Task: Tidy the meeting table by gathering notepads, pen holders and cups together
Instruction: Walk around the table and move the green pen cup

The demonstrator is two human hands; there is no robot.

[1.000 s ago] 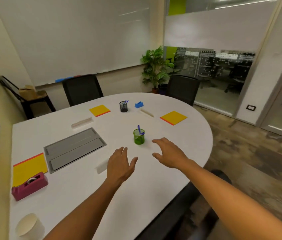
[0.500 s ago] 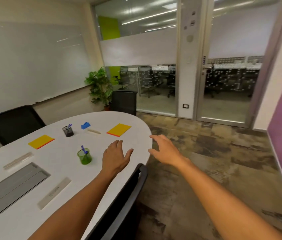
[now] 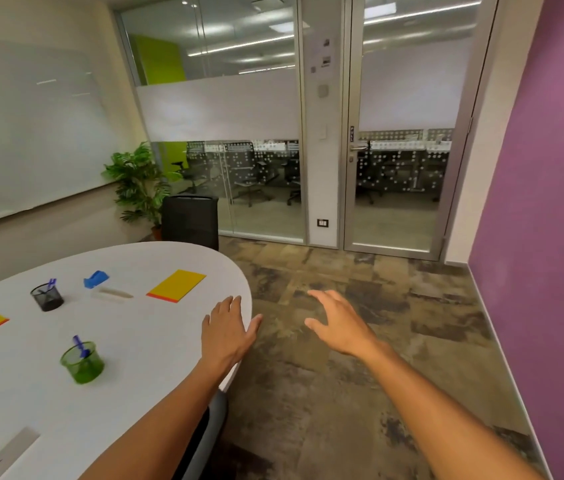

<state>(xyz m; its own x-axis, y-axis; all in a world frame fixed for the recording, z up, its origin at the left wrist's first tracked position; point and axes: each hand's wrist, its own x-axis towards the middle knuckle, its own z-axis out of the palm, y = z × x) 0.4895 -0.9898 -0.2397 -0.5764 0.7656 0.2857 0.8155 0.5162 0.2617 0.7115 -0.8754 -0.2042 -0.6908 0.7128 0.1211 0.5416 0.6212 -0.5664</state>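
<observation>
Potted plant [image 3: 137,183] at ten o'clock, black chair [image 3: 190,220] just beside it; glass door [image 3: 402,133] at one o'clock; purple wall [image 3: 550,202] at three o'clock; whiteboard [image 3: 27,133] at nine o'clock.

office meeting room | whiteboard [image 3: 27,133] | oval table [image 3: 156,327] | glass partition [image 3: 225,133] | desk chairs beyond

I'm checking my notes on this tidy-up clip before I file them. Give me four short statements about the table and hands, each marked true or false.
1. The green pen holder holds a blue pen. True.
2. The left hand grips the black pen holder. False: it holds nothing, fingers straight.
3. The right hand is out over the floor, holding nothing. True.
4. The yellow notepad near the table's end is stacked on another. False: it lies alone.
</observation>
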